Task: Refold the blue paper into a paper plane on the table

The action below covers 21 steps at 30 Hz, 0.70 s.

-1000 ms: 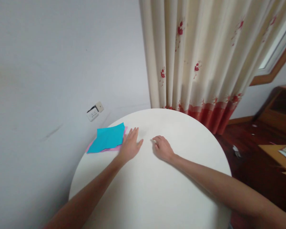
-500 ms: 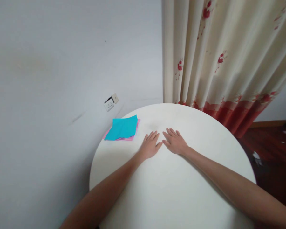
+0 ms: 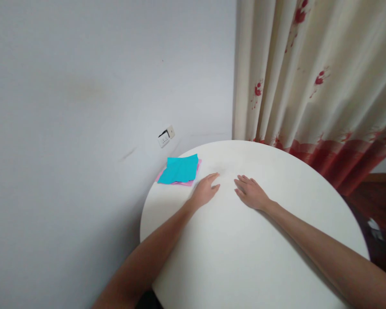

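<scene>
My left hand (image 3: 206, 190) is over the round white table (image 3: 244, 249), turned partly on its side, thumb apart from the fingers, with nothing in it. It is just right of a small stack of sheets. On top of that stack lies a blue sheet (image 3: 180, 169), which looks like paper or thin cloth; a pink sheet (image 3: 191, 183) shows along its edges beneath. My right hand (image 3: 250, 192) rests palm down on the tabletop, fingers stretched out and pointing left, holding nothing. A gap of bare tabletop separates the two hands.
A pale wall (image 3: 83, 128) with a power socket (image 3: 164, 139) runs along the table's left side. Behind the table hangs a cream curtain (image 3: 302, 86) with red flowers and a red hem. Dark floor (image 3: 379, 206) shows at the right, with a blurred white item (image 3: 374, 225) on it.
My hands have moved apart. The left one has lifted or tilted from lying flat onto its side; the right one remains palm down. The view has turned slightly left.
</scene>
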Motion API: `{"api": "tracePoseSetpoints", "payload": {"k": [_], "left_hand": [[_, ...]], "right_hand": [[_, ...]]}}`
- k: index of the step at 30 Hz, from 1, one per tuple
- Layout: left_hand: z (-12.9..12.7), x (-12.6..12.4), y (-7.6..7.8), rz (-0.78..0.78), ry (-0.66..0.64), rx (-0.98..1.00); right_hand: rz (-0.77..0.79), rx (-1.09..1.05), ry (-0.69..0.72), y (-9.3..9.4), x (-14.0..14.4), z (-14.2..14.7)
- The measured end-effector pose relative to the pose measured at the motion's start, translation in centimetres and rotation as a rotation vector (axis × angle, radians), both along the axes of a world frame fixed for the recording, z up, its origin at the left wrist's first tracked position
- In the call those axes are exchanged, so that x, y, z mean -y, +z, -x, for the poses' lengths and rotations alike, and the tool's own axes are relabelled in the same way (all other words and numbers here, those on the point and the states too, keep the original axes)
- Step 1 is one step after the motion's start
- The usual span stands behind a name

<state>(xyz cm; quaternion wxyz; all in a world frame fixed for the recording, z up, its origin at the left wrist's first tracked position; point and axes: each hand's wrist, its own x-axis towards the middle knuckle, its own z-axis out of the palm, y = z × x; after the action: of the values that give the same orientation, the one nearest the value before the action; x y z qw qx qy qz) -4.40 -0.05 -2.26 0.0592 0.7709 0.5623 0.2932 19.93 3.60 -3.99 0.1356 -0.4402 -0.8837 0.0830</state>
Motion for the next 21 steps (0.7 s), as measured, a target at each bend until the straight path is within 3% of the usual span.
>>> {"api": "tracePoseSetpoints", "payload": {"k": [4, 8, 11, 16, 21], "left_hand": [[2.8, -0.7, 1.5, -0.106, 0.307, -0.100], [4.8, -1.0, 1.4, 0.057, 0.511, -0.289], [5.2, -1.2, 0.9, 0.147, 0.553, -0.347], [5.5, -1.3, 0.3, 0.132, 0.579, -0.421], [5.9, -1.1, 1.5, 0.027, 0.648, -0.478]], "right_hand": [[0.001, 0.004, 0.016, 0.0, 0.0, -0.2], [-0.002, 0.022, 0.024, 0.1, -0.1, -0.2], [0.001, 0.029, 0.028, 0.3, -0.1, -0.2], [-0.002, 0.024, 0.026, 0.5, 0.0, -0.2], [0.000, 0.004, 0.026, 0.4, 0.0, -0.3]]}}
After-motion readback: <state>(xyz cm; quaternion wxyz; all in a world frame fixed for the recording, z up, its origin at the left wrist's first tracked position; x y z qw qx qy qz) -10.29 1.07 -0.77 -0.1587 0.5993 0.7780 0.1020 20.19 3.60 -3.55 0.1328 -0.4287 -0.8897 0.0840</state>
